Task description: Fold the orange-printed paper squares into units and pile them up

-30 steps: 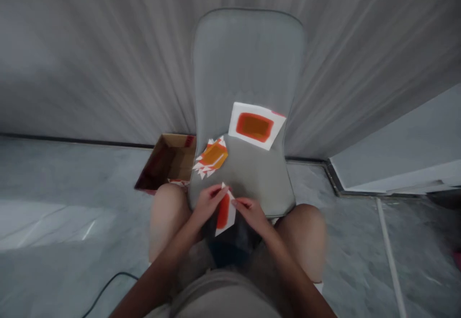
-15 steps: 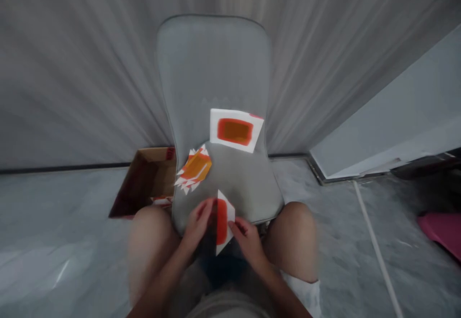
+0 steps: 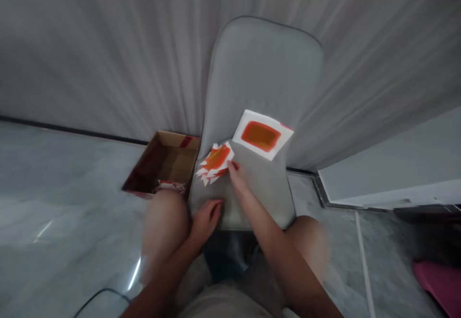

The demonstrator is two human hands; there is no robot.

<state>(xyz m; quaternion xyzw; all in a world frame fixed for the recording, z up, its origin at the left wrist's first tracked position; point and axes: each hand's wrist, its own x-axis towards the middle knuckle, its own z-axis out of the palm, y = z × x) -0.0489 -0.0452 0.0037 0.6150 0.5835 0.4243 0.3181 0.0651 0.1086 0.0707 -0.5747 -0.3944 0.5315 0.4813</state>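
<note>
On the left of the grey chair seat lies a fanned pile of folded paper pieces [image 3: 209,168], white with orange print and pointed corners. My right hand [image 3: 237,176] reaches over the seat and pinches the edge of the folded paper piece [image 3: 220,157] on top of the pile. Near the seat's front edge rests my left hand [image 3: 207,219], its fingers curled and nothing visible in them. A flat white sheet stack [image 3: 262,134] with an orange-brown rectangle leans where the seat meets the backrest.
The grey chair [image 3: 264,63] stands against a curtain [image 3: 144,58]. An open cardboard box [image 3: 176,140] sits on the floor left of it, with red-and-white paper inside. A pink object [image 3: 437,282] is at the right, a dark cable [image 3: 103,290] at lower left.
My right hand has carried the folded paper piece from over my lap forward to the pile. My left hand has let go of it and curled. The view has turned left.
</note>
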